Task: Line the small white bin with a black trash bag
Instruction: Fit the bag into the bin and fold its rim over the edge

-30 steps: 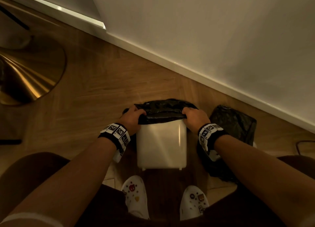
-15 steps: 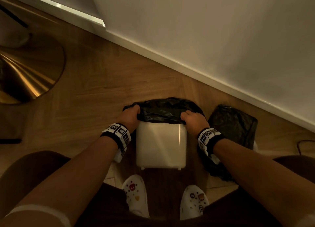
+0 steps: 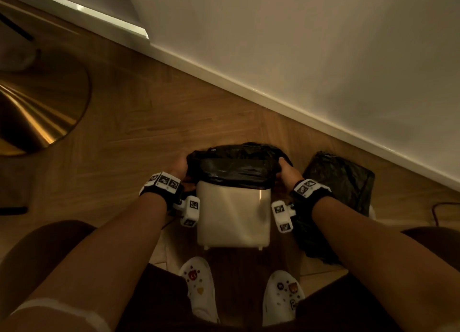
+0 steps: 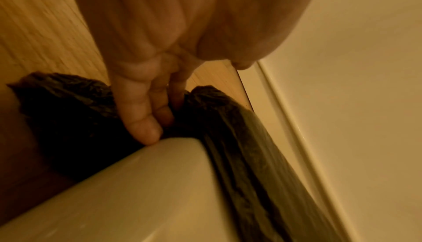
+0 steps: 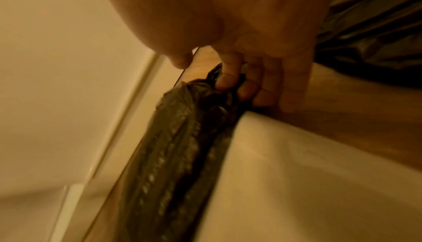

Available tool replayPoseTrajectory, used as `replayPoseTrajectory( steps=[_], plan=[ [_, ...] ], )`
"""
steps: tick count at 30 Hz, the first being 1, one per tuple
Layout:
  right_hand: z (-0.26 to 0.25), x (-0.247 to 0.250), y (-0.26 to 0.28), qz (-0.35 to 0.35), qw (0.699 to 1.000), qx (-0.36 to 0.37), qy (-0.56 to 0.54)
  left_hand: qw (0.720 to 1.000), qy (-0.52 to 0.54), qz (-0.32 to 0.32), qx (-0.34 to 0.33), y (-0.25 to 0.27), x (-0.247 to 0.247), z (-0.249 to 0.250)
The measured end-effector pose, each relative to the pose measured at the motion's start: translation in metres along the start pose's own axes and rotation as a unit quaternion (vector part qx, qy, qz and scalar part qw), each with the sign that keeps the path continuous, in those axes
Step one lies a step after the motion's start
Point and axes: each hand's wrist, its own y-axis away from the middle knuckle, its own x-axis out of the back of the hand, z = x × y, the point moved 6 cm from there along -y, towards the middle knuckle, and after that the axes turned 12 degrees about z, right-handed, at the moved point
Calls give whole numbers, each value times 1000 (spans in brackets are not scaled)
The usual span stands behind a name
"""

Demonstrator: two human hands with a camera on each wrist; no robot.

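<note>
The small white bin [image 3: 234,217] stands on the wood floor between my feet and the wall. A black trash bag [image 3: 236,166] is stretched over its top, its edge folded down over the near rim. My left hand [image 3: 179,168] grips the bag at the bin's left side; its fingers [image 4: 141,112] dig into the bunched plastic [image 4: 75,112] just above the bin's corner [image 4: 146,182]. My right hand [image 3: 286,173] grips the bag at the right side, fingers [image 5: 230,80] curled into the gathered plastic [image 5: 182,137] beside the bin wall [image 5: 308,173].
A second black bag [image 3: 338,182] lies crumpled on the floor right of the bin. The white baseboard [image 3: 273,102] and wall run diagonally close behind. A brass-coloured round base [image 3: 37,112] sits at the far left. My white shoes [image 3: 199,289] are just before the bin.
Both hands have slid back along the bin's sides and lower, pulling the bag's edge further down over the rim. The bag now covers more of the bin's top.
</note>
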Motion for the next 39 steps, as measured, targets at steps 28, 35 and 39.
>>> replayPoseTrajectory(
  steps=[28,35,39],
  plan=[
    [-109,45,113,-27,964,249,85,931,-171,11,-323,92,36,80],
    [-103,42,110,-93,964,209,139,971,-106,-33,-214,99,29,64],
    [-99,50,115,-77,938,239,237,973,-128,18,-190,98,30,58]
  ],
)
